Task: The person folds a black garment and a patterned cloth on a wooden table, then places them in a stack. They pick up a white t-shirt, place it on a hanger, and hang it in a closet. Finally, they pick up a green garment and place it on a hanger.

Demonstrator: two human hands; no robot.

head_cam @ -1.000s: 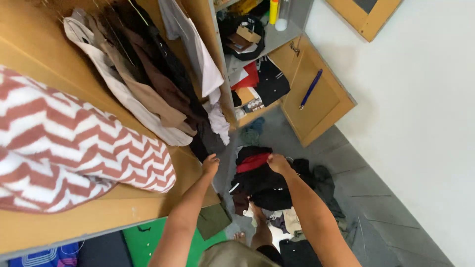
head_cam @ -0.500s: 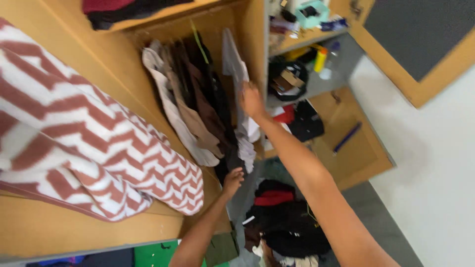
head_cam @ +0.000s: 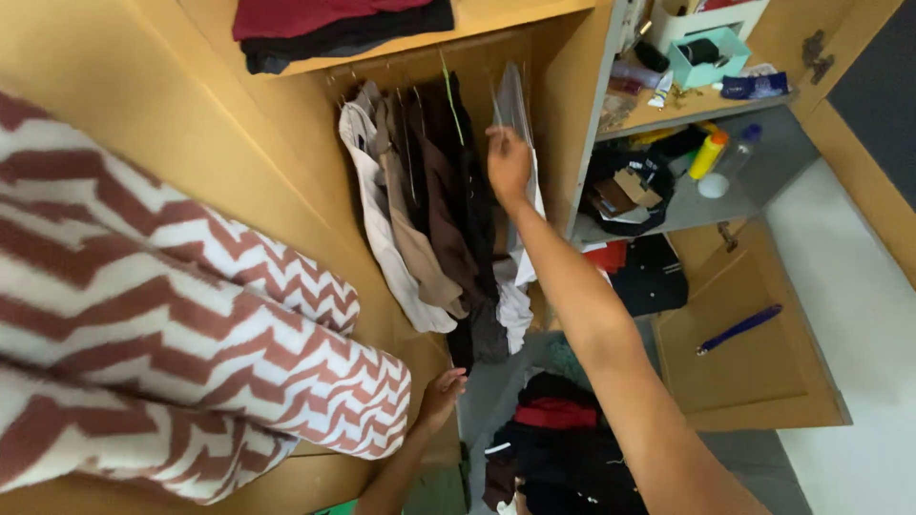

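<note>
Several hanging garments (head_cam: 429, 210) crowd the wardrobe rail; I judge a tug could slip one off its hanger onto the clothes pile (head_cam: 553, 448) on the floor; right hand (head_cam: 508, 162) grips the pale garment (head_cam: 515, 105) at far right; left hand (head_cam: 442, 393) rests loosely open against the wardrobe door edge (head_cam: 420, 353).

A wooden wardrobe (head_cam: 286, 172) carries most things: folded red and dark clothes (head_cam: 334, 24) lie on its top shelf (head_cam: 496, 14), and a grey shelf (head_cam: 763, 181) holds a yellow bottle (head_cam: 707, 154). On the grey floor (head_cam: 496, 391), a dark clothes pile (head_cam: 563, 448) lies heaped.
</note>
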